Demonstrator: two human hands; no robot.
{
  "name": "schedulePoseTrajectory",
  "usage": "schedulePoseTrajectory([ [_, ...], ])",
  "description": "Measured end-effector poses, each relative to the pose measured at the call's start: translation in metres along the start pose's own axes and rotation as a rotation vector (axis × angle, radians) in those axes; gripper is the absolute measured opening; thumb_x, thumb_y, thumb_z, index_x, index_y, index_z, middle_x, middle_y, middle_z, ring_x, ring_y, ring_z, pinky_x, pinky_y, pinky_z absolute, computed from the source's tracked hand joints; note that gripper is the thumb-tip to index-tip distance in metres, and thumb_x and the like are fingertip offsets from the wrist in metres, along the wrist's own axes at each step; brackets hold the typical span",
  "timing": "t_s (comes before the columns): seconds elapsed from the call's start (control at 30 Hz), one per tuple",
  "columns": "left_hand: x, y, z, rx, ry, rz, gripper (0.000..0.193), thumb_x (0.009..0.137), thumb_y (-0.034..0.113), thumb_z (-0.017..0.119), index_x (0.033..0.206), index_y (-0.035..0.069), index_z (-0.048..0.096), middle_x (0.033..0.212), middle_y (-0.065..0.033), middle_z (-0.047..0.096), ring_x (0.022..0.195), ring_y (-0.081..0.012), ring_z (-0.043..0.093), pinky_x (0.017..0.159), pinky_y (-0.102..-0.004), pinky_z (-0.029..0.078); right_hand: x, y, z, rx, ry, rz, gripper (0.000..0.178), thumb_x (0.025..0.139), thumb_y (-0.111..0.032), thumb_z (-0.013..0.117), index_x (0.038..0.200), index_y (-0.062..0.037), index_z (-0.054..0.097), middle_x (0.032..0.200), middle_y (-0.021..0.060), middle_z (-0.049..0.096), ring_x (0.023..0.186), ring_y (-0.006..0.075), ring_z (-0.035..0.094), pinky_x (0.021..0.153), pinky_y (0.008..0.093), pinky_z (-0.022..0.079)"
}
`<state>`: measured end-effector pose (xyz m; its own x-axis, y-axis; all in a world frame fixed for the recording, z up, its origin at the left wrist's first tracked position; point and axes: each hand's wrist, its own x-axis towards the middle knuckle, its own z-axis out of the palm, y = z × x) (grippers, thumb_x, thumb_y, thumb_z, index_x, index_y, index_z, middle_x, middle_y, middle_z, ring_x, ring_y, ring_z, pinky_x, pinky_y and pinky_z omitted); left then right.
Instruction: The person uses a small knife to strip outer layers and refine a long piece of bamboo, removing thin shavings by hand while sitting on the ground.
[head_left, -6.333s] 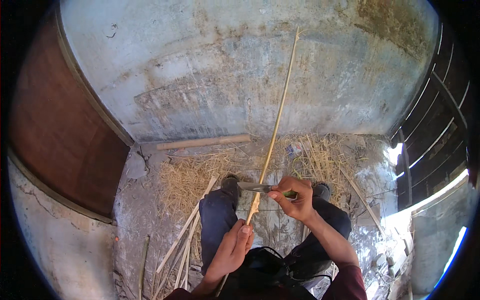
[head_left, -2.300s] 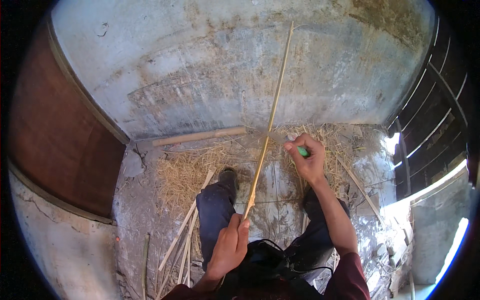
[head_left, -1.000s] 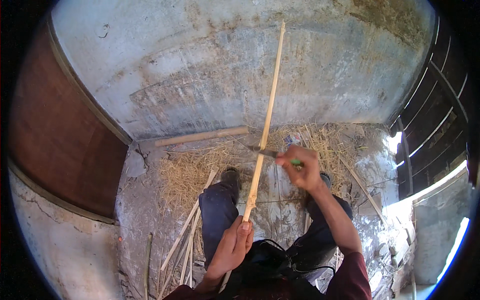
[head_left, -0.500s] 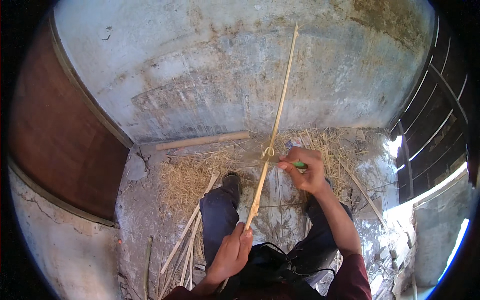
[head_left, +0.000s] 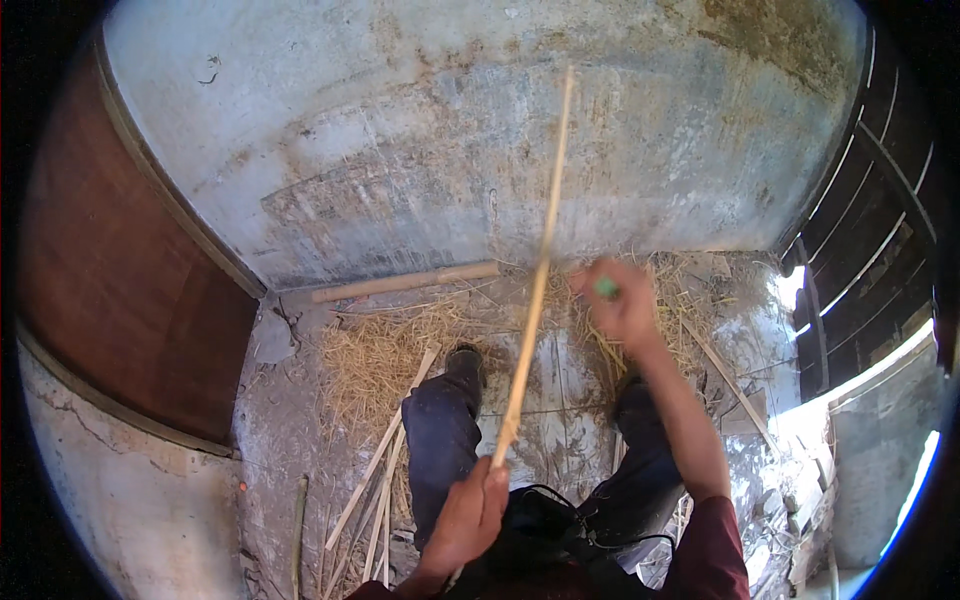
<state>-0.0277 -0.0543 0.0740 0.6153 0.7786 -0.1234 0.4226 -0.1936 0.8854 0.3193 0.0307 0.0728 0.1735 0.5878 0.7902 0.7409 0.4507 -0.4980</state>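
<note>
My left hand [head_left: 468,515] is closed around the lower end of a long, pale bamboo strip [head_left: 522,360]. The strip slants up and away from me, its far tip standing in front of the wall. My right hand [head_left: 628,312], blurred by motion, is a fist around the green handle [head_left: 606,288] of a knife. It hovers just right of the strip's middle, apart from it. The blade is smeared and can hardly be made out. Low on the strip, a little above my left hand, is a rough, knotty spot.
Piles of straw-like shavings [head_left: 375,365] lie on the floor around my feet. Behind them a round pole [head_left: 405,282] rests along the stained wall [head_left: 400,150]. Several pale strips [head_left: 372,475] lie beside my left leg, another strip [head_left: 728,385] at right. A brown panel [head_left: 130,260] stands left.
My right hand has moved up and away from the strip with the knife. The curled shaving on the strip is gone from view. The strip's far tip has swung slightly left and down.
</note>
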Motion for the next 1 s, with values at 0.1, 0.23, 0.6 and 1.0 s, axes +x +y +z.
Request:
schedulePoseTrajectory([
  [0.1, -0.004, 0.006, -0.002, 0.001, -0.028, -0.002, 0.023, 0.113, 0.020, 0.048, 0.107, -0.002, 0.053, 0.068, -0.0186, 0.058, 0.062, -0.0421, 0.062, 0.059, -0.0486, 0.045, 0.013, 0.042, -0.037, 0.028, 0.085, 0.315, 0.023, 0.099, -0.010, 0.075, 0.084, 0.0010, 0.060, 0.074, 0.0034, 0.064, 0.072, 0.0080, 0.057, 0.065, 0.0290, 0.047],
  [0.23, -0.001, -0.005, -0.006, -0.061, 0.019, 0.083, 0.023, 0.113, 0.020, 0.048, 0.108, -0.002, 0.052, 0.068, -0.0177, 0.058, 0.063, -0.0404, 0.062, 0.059, -0.0458, 0.044, 0.022, 0.026, -0.029, 0.139, 0.193, 0.218, 0.025, 0.104, -0.018, 0.070, 0.089, -0.0023, 0.057, 0.074, -0.0029, 0.055, 0.073, 0.0046, 0.048, 0.064, 0.0254, 0.040],
  [0.6, 0.008, -0.005, -0.019, -0.160, 0.009, 0.069, 0.024, 0.114, 0.021, 0.047, 0.102, 0.001, 0.050, 0.068, -0.0141, 0.054, 0.059, -0.0296, 0.057, 0.060, -0.0424, 0.044, 0.005, -0.038, 0.008, 0.705, -0.022, 0.684, 0.051, 0.106, -0.041, 0.064, 0.142, -0.0050, 0.059, 0.086, -0.0011, 0.063, 0.056, 0.0022, 0.030, 0.051, 0.0223, 0.023],
  [1.0, 0.030, -0.044, -0.021, -0.408, -0.364, -0.019, 0.037, 0.117, 0.035, 0.037, 0.125, 0.003, 0.055, 0.082, -0.0066, 0.061, 0.072, -0.0134, 0.065, 0.069, -0.0303, 0.055, -0.011, -0.034, 0.025, 0.922, 0.029, 0.791, 0.022, 0.098, -0.022, 0.079, 0.106, -0.0063, 0.065, 0.079, -0.0050, 0.064, 0.054, 0.0014, 0.033, 0.048, 0.0248, 0.023],
])
